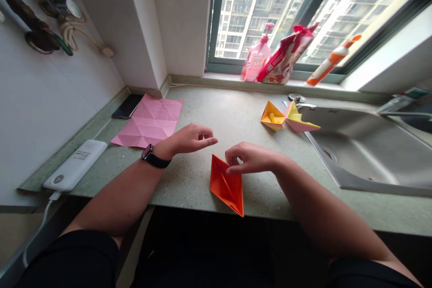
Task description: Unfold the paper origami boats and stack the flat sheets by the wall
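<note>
An orange folded paper (225, 183), creased into a pointed hollow shape, stands at the counter's front edge, its lower tip reaching over the edge. My right hand (249, 157) curls at its upper right side, thumb and fingers closed on the paper's edge. To the upper left, my left hand (194, 138) hovers over the counter with loosely bent fingers and the thumb stretched out; it holds nothing and is apart from the orange paper. A black watch (155, 156) is on my left wrist. Behind the left hand lies a pink creased paper sheet (148, 121).
Two folded paper pieces, one orange-yellow (272, 117) and one yellow-pink (300, 120), stand beside the steel sink (371, 144). A phone (127, 106) and a white power bank (74, 165) with a cable lie at left. Bottles and a red bag (286, 56) line the windowsill.
</note>
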`<action>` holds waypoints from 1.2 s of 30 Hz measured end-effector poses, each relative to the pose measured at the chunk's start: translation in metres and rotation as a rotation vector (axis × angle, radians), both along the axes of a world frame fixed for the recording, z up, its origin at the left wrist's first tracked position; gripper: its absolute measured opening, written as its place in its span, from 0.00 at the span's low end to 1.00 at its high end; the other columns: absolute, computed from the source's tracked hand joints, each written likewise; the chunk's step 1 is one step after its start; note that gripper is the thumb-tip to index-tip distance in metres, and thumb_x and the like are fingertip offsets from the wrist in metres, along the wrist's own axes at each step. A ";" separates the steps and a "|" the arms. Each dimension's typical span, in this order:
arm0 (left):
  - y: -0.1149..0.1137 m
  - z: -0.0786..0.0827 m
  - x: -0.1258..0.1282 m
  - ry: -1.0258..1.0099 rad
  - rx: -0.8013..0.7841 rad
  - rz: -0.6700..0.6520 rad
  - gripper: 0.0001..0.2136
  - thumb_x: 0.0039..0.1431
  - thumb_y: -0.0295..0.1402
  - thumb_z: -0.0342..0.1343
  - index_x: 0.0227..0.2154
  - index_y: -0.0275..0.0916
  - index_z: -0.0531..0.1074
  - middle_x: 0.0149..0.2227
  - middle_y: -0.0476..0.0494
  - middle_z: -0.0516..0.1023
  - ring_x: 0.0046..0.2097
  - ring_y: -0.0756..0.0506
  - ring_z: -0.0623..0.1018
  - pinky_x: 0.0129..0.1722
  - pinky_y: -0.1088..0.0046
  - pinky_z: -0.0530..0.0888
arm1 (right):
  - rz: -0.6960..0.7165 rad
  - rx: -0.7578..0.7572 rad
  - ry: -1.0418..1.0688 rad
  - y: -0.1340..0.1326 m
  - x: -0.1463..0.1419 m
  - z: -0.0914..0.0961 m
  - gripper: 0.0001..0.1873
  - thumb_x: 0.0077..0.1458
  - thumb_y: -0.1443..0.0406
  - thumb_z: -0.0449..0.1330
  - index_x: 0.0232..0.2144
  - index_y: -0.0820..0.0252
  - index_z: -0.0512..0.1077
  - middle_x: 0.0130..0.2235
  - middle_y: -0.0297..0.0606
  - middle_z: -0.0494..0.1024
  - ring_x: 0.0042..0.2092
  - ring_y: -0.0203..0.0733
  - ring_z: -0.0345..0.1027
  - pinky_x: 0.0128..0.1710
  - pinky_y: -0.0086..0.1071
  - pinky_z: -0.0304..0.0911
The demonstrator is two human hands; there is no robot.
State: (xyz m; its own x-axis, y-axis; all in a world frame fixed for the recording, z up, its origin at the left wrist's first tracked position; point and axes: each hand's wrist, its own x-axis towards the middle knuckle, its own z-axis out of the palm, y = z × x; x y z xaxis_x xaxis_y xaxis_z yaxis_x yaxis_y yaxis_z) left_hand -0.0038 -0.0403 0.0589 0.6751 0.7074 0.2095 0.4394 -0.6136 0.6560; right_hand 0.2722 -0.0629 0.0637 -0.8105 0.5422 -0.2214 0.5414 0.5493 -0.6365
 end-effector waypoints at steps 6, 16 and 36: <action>0.003 -0.009 0.003 -0.073 0.033 0.077 0.18 0.73 0.48 0.55 0.39 0.39 0.82 0.36 0.44 0.84 0.37 0.45 0.79 0.37 0.70 0.72 | -0.121 0.144 0.091 0.010 0.002 -0.012 0.12 0.65 0.59 0.64 0.30 0.57 0.76 0.28 0.32 0.77 0.29 0.35 0.64 0.32 0.31 0.58; -0.001 -0.012 0.014 -0.266 -0.179 0.028 0.18 0.72 0.49 0.57 0.47 0.38 0.81 0.46 0.39 0.86 0.44 0.43 0.83 0.43 0.68 0.79 | -0.270 0.380 0.271 0.018 0.004 -0.021 0.14 0.67 0.56 0.61 0.30 0.54 0.78 0.28 0.33 0.81 0.29 0.37 0.67 0.34 0.33 0.61; 0.005 -0.019 0.014 -0.256 -0.364 0.023 0.15 0.71 0.45 0.57 0.42 0.37 0.80 0.41 0.42 0.83 0.42 0.45 0.82 0.42 0.68 0.82 | -0.448 0.441 0.566 0.016 0.007 -0.020 0.18 0.68 0.50 0.63 0.31 0.54 0.77 0.30 0.35 0.81 0.32 0.41 0.71 0.37 0.37 0.69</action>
State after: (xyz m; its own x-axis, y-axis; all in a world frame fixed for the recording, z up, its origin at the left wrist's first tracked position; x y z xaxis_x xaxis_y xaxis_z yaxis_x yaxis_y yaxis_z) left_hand 0.0099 -0.0354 0.0399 0.6172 0.7801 0.1025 0.2454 -0.3146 0.9169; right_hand 0.2788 -0.0465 0.0433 -0.4230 0.7804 0.4605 0.4310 0.6203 -0.6553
